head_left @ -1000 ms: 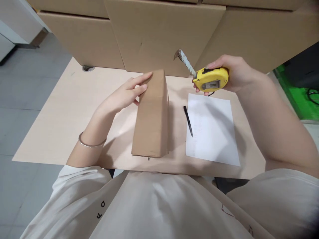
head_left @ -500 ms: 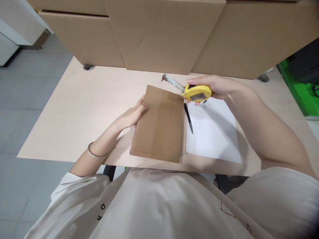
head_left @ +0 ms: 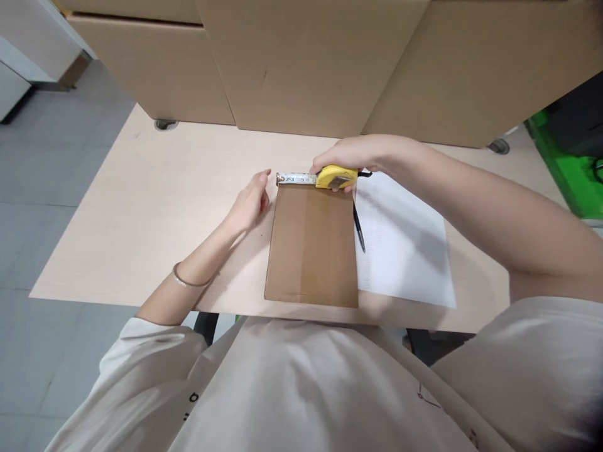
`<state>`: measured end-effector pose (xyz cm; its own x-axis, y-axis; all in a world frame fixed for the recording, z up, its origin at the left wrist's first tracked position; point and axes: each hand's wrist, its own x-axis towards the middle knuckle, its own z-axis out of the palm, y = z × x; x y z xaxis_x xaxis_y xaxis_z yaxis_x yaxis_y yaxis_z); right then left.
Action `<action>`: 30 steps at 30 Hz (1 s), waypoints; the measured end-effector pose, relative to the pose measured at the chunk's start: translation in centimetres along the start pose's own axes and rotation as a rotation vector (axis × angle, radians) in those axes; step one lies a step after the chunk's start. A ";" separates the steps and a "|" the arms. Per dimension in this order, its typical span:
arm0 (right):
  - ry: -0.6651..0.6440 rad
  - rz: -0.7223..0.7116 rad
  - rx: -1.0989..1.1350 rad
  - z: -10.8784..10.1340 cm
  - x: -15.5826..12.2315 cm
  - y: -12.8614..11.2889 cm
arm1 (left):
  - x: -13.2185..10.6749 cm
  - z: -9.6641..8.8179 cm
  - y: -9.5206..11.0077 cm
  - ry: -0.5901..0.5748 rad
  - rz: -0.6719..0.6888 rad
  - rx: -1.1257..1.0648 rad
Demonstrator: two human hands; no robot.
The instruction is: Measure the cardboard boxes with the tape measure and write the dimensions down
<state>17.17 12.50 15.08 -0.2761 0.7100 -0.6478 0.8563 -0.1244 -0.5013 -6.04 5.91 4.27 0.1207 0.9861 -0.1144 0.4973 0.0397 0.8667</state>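
My right hand [head_left: 346,157] is closed around a yellow tape measure [head_left: 336,177] at the far edge of a flat brown cardboard box [head_left: 311,245]. A short length of white blade [head_left: 296,179] runs left from its case along that edge, with the metal end hook near the box's far left corner. Just left of the hook, my left hand [head_left: 252,199] is empty, its index finger and thumb stretched out and the other fingers partly curled. It appears apart from the box. A black pen [head_left: 358,229] lies by the box's right side, on a white sheet of paper [head_left: 405,251].
Large cardboard boxes [head_left: 311,69] stand side by side along the back of the light wooden table [head_left: 117,232]. Round cable holes [head_left: 166,124] are set near its back corners. The table's front edge is close to my body.
The tape measure has moved left and down to the box's far edge in my right hand. My left hand has let go of the box, which now sits straighter and slightly further right.
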 end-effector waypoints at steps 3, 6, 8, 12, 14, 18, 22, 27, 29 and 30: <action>0.008 0.022 0.011 0.3 0.0 -0.8 | 2.4 0.2 -0.4 -0.018 -0.012 -0.218; -0.028 0.019 -0.005 0.3 0.5 -0.7 | 3.9 0.7 -0.7 -0.101 0.015 -0.322; -0.045 0.012 0.005 0.3 0.8 -0.5 | 4.2 1.0 -0.9 -0.156 0.018 -0.368; -0.043 -0.017 0.060 0.2 1.2 -0.2 | 4.1 0.8 -1.1 -0.213 -0.027 -0.412; -0.061 -0.032 0.051 0.3 1.1 -0.3 | 4.1 0.6 -1.1 -0.226 -0.008 -0.412; -0.120 -0.039 0.006 0.1 0.6 -0.3 | 4.2 0.5 -1.0 -0.235 0.027 -0.409; -0.155 -0.051 -0.016 -1.0 0.4 1.7 | 4.1 0.6 -0.9 -0.233 0.028 -0.428; -0.080 -0.010 0.061 -3.0 -0.5 6.6 | 4.1 0.9 -0.9 -0.218 0.011 -0.467; -0.078 0.023 0.095 -3.4 -0.9 8.2 | 4.1 1.0 -0.9 -0.211 0.007 -0.496; -0.084 0.035 0.105 -3.4 -1.0 8.8 | 4.1 1.1 -1.0 -0.208 0.004 -0.508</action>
<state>26.47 13.05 13.31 -0.2859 0.6442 -0.7094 0.8167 -0.2235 -0.5321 -5.12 9.74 2.44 0.3146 0.9358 -0.1591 0.0248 0.1594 0.9869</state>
